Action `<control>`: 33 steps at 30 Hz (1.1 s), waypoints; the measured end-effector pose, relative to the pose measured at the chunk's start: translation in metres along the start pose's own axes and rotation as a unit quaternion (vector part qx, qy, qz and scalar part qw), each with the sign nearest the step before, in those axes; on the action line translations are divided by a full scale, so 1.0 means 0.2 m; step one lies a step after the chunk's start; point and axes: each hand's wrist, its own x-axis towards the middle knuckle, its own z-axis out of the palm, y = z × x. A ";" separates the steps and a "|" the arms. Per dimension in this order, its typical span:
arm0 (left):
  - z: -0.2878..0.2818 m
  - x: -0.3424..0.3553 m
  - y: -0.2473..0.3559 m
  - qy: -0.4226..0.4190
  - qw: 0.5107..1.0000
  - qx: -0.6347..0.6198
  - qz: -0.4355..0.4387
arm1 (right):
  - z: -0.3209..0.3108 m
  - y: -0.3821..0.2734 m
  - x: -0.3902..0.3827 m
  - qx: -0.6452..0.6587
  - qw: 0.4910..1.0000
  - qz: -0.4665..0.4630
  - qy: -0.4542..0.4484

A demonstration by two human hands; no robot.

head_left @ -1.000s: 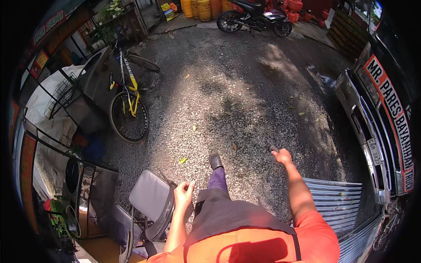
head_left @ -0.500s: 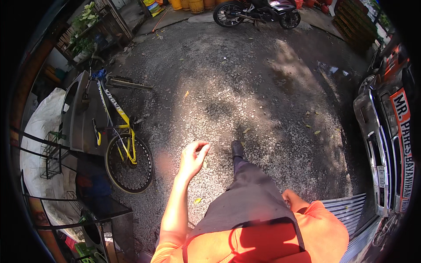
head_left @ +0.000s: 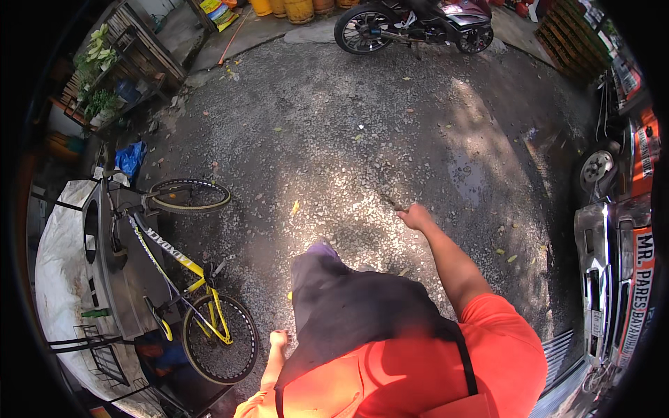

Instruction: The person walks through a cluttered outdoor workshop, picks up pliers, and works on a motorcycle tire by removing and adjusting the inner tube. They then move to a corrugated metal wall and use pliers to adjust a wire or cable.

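My right hand (head_left: 417, 217) is stretched forward over the gravel, its fingers closed around a thin dark stick-like object (head_left: 391, 201). The object points ahead and to the left; its exact kind is too small to make out. My left hand (head_left: 279, 339) hangs low beside my dark apron (head_left: 362, 299), its fingers curled in with nothing visible in them. Nearest to that hand is the rear wheel of a yellow and white bicycle (head_left: 182, 263), with a gap of gravel between.
Gravel ground (head_left: 313, 125) stretches ahead. A motorcycle (head_left: 418, 28) is parked at the far side, near yellow and orange containers (head_left: 298, 10). On the right stands a vehicle with a chrome bumper (head_left: 596, 279). A white-covered cart (head_left: 59, 258) and a plant shelf (head_left: 104, 76) line the left.
My right hand has swung forward from my side, and my left hand has dropped back. The view has moved ahead: the motorcycle looks nearer and the bicycle sits lower in the picture.
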 end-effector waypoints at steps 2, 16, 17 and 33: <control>0.00 0.16 -0.02 -0.036 0.997 -0.018 -0.062 | -0.24 -0.38 0.35 0.032 0.997 -0.066 0.036; -1.19 1.66 3.75 0.002 0.917 -0.210 0.340 | -0.39 -0.95 1.74 -0.115 0.941 0.179 -0.263; -1.31 1.51 4.17 -0.033 0.899 -0.243 0.363 | -0.42 -0.99 1.78 -0.123 0.939 0.189 -0.261; -2.03 2.76 5.23 -0.096 0.991 -0.042 0.085 | -1.48 -2.83 4.42 0.238 0.966 0.070 -0.072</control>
